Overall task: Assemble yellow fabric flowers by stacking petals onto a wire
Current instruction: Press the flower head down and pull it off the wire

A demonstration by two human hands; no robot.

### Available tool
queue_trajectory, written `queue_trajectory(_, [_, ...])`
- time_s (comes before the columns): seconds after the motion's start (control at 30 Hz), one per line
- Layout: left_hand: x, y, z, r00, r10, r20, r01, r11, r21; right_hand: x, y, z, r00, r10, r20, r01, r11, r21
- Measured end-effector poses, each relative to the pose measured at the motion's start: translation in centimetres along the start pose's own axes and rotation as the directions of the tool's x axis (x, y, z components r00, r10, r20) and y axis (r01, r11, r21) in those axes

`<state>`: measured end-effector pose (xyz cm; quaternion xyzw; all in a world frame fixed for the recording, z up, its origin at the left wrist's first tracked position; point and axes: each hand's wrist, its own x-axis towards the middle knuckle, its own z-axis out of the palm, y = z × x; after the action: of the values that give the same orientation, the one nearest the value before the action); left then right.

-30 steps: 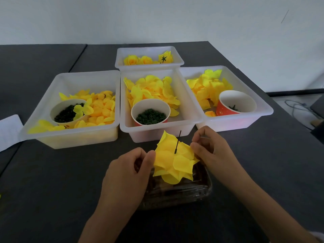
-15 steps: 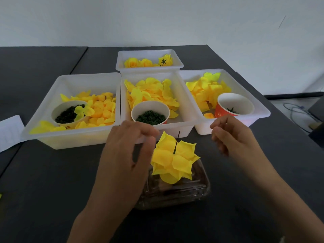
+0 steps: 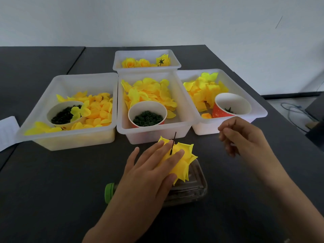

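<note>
A half-built yellow fabric flower [image 3: 185, 155] sits on a thin black wire [image 3: 174, 137] that stands upright out of a clear plastic box [image 3: 194, 186]. My left hand [image 3: 149, 174] lies flat on the petals with its fingers spread, and the wire rises between two of them. My right hand [image 3: 243, 139] hovers to the right, apart from the flower, in front of the right tray, with its fingers curled together. A thin dark sliver shows at its top knuckle; I cannot tell whether it is held.
Three white trays of loose yellow petals stand behind: left [image 3: 70, 77], middle [image 3: 121, 109], right [image 3: 259, 109]. Each holds a paper cup of dark green parts. A smaller back tray [image 3: 147, 52] holds finished flowers. A green cap [image 3: 109, 192] lies beside my left wrist. Paper [image 3: 7, 132] lies at the far left.
My left hand let go of the flower's edge, rose, then came down flat onto the petals. My right hand drew away from the flower to the right.
</note>
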<state>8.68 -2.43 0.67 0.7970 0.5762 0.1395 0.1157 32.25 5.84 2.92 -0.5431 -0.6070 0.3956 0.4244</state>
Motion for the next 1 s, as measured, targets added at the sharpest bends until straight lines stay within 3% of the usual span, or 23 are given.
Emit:
queue_trajectory(0.23, [-0.2, -0.3, 0.9, 0.996, 0.028, -0.080, -0.034, 0.997, -0.074, 4.0, -0.7, -2.5, 0.981, -0.082, -0.174, 0.082, 0.997, -0.009])
queue_trajectory(0.43, [-0.2, -0.5, 1.3, 0.991, 0.042, -0.128, -0.054, 0.994, -0.097, 10.4, -0.2, -4.6, 0.927, -0.234, -0.294, 0.087, 0.895, -0.438])
queue_trajectory(0.57, [-0.2, -0.4, 1.4, 0.987, 0.039, -0.159, -0.054, 0.995, -0.087, 16.3, 1.9, -5.6, 0.979, -0.162, -0.128, 0.024, 0.704, -0.710])
queue_trajectory(0.63, [-0.3, -0.3, 1.4, 0.985, 0.040, -0.169, -0.056, 0.994, -0.092, 18.9, 3.1, -6.0, 0.999, -0.036, 0.011, 0.030, 0.553, -0.832])
queue_trajectory(0.73, [-0.3, -0.3, 1.5, 0.981, 0.042, -0.191, -0.063, 0.993, -0.103, 21.3, 4.3, -6.0, 0.973, 0.208, 0.100, 0.014, 0.380, -0.925])
queue_trajectory(0.83, [-0.2, 0.0, 1.6, 0.971, 0.039, -0.234, -0.066, 0.992, -0.108, 22.0, 5.5, -5.4, 0.903, 0.388, 0.185, 0.022, 0.389, -0.921])
queue_trajectory(0.9, [-0.3, 0.2, 1.6, 0.963, 0.043, -0.267, -0.072, 0.992, -0.100, 21.7, 6.3, -5.1, 0.889, 0.420, 0.185, 0.005, 0.394, -0.919])
queue_trajectory(0.97, [-0.3, 0.3, 1.6, 0.950, 0.048, -0.307, -0.084, 0.991, -0.103, 21.2, 5.9, -5.0, 0.940, 0.301, 0.158, 0.019, 0.419, -0.908])
queue_trajectory(1.0, [-0.3, 0.3, 1.7, 0.942, 0.050, -0.332, -0.089, 0.991, -0.104, 20.8, 5.3, -4.8, 0.979, 0.174, 0.107, 0.022, 0.429, -0.903])
